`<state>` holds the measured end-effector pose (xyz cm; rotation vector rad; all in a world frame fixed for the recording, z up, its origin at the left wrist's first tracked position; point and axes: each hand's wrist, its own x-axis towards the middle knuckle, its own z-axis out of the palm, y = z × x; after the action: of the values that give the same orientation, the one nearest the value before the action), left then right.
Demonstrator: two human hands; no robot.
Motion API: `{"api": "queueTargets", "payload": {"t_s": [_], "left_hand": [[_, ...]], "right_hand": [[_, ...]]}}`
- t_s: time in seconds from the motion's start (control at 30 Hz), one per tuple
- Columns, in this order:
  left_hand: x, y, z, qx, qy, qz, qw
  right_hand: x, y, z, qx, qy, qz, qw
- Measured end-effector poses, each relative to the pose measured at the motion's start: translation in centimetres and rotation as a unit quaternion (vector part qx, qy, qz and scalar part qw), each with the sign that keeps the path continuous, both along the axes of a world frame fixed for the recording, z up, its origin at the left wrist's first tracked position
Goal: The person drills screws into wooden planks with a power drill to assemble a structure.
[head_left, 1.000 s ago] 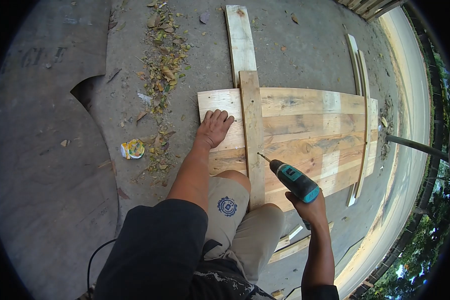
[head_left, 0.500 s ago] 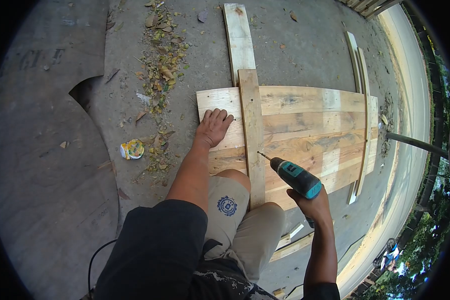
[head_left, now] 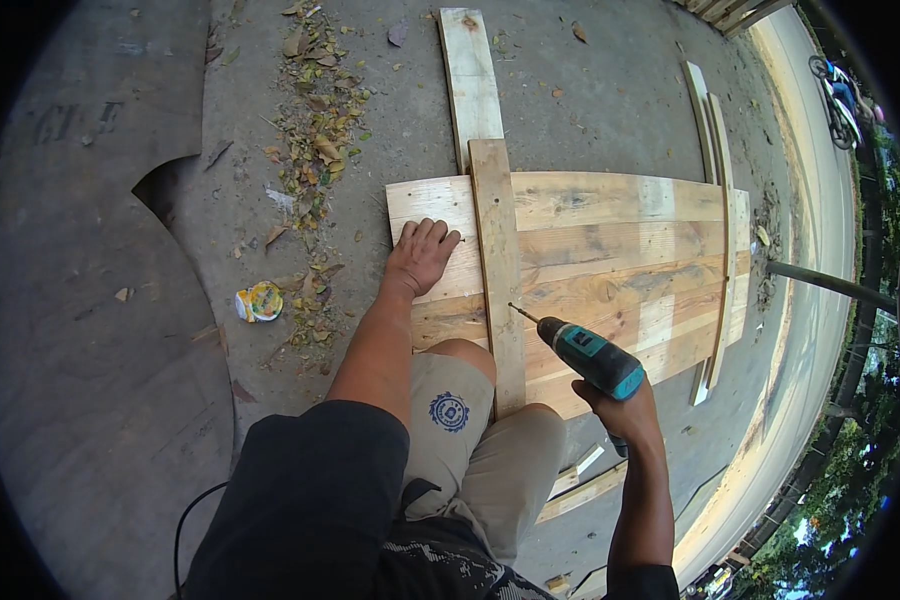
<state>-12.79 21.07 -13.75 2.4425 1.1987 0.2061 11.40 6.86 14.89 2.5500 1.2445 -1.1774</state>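
Observation:
My right hand [head_left: 625, 408] grips a teal and black cordless drill [head_left: 595, 358]. Its long bit [head_left: 523, 312] slants down to the left, the tip right at the edge of a wooden crosspiece [head_left: 495, 225]. That crosspiece lies across a panel of pale boards [head_left: 610, 245]. On the panel's left end my left hand [head_left: 422, 258] rests palm down, fingers apart and slightly bent. A small dark point, like a screw or nail, shows by its fingertips. My knees in beige trousers [head_left: 460, 385] press against the panel's near side, one over the crosspiece's lower end.
Another batten [head_left: 727, 270] crosses the panel's right end. A pale plank [head_left: 470, 75] reaches out beyond the far side. Left are dry leaves [head_left: 320, 130], a yellow-white container [head_left: 259, 302] and a large dark sheet [head_left: 80, 300]. A motorbike [head_left: 838, 103] is on the road.
The view has shifted slightly, so the panel sits a little further left. A motorbike now shows on the road at upper right. Both hands and the drill keep nearly the same place on the wood.

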Motion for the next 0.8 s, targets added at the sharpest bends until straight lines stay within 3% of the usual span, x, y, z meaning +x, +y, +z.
{"api": "queueTargets", "payload": {"t_s": [0.27,0.37,0.47,0.6,0.8], "left_hand": [[0.1,0.0,0.4,-0.005,0.012,-0.002,1.0],[0.0,0.0,-0.1,0.007,-0.009,0.002,1.0],[0.0,-0.1,-0.4,0.012,-0.013,0.003,1.0],[0.0,0.1,0.1,-0.003,0.001,-0.003,1.0],[0.0,0.2,0.7,-0.028,0.02,-0.004,0.999]], "right_hand": [[-1.1,0.5,0.8,-0.017,-0.031,0.018,0.999],[-1.1,1.1,0.6,0.051,0.013,0.009,0.999],[-2.1,3.8,1.2,0.023,0.013,-0.026,0.999],[-1.4,6.2,-1.8,0.113,0.054,0.0,0.992],[-1.8,11.4,-3.7,0.1,0.081,-0.052,0.99]]}}
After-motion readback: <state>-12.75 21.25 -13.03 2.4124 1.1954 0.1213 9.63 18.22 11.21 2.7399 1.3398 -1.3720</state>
